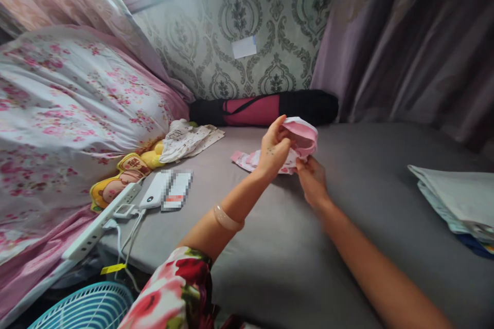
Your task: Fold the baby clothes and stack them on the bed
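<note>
Both of my hands hold up a small pink-and-white garment (299, 133) over the grey bed sheet. A pink-lined opening in it faces me, and a printed part with pink and red marks hangs below and to the left. My left hand (273, 148) grips the garment's left edge, thumb and fingers closed on the cloth. Lower down on the right, my right hand (312, 179) pinches the rim of the garment near the bottom of the opening. Its exact kind of clothing cannot be made out.
Folded cloths (463, 195) lie at the right on the grey sheet (270, 257). A black-and-pink long bag (254, 110) rests against the wall. To the left are a power strip (96, 226), a white device (156, 190), plush toys (116, 185), a crumpled cloth (183, 141) and a blue fan (88, 308).
</note>
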Action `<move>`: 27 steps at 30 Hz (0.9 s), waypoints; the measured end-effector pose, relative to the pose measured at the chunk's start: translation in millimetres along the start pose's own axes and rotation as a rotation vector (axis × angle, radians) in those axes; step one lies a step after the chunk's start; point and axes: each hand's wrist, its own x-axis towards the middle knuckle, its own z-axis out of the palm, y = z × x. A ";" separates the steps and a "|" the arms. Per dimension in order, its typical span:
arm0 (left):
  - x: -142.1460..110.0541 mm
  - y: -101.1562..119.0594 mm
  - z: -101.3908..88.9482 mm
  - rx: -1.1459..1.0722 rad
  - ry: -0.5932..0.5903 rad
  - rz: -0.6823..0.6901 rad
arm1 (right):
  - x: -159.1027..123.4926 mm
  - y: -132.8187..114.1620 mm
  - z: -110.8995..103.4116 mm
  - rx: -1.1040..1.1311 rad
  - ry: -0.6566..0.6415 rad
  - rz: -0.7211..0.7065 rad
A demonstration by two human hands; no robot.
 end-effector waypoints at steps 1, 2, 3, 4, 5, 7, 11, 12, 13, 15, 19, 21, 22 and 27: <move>3.2 1.2 -5.9 0.038 0.041 0.002 | 3.1 -5.3 -4.8 0.052 0.046 0.007; 5.5 2.1 -11.7 0.082 0.072 -0.011 | 5.7 -11.1 -9.5 0.102 0.081 0.011; 7.0 2.4 -17.0 0.132 0.092 -0.036 | 7.7 -17.2 -14.0 0.136 0.098 0.009; 7.7 2.1 -21.9 0.187 0.104 -0.066 | 9.3 -23.2 -18.2 0.154 0.103 0.002; 7.9 1.1 -26.1 0.239 0.115 -0.089 | 10.5 -28.9 -22.1 0.155 0.108 -0.012; 7.9 -3.0 -32.9 0.321 0.146 -0.098 | 12.3 -38.9 -29.4 0.118 0.137 -0.060; 9.3 -13.3 -43.1 0.383 0.254 0.018 | 17.0 -53.6 -44.3 0.066 0.214 -0.127; 9.7 -14.8 -45.1 0.379 0.261 0.047 | 18.1 -57.6 -48.5 0.081 0.204 -0.119; 9.9 -15.3 -46.7 0.366 0.259 0.072 | 18.7 -62.3 -53.0 0.108 0.167 -0.100; 9.2 -13.1 -48.6 0.332 0.242 0.098 | 17.3 -75.1 -62.5 0.183 0.006 -0.022; 4.5 4.5 -47.7 0.277 0.270 0.160 | 2.4 -109.6 -81.7 0.281 -0.385 0.271; 2.0 17.8 -47.4 0.294 0.263 0.203 | -5.4 -122.5 -89.9 0.303 -0.417 0.368; 1.1 24.3 -48.2 0.322 0.235 0.206 | -7.3 -125.7 -93.2 0.292 -0.414 0.393; -1.3 36.5 -67.4 0.535 -0.014 -0.028 | 7.7 -106.4 -102.5 -0.005 -0.405 0.389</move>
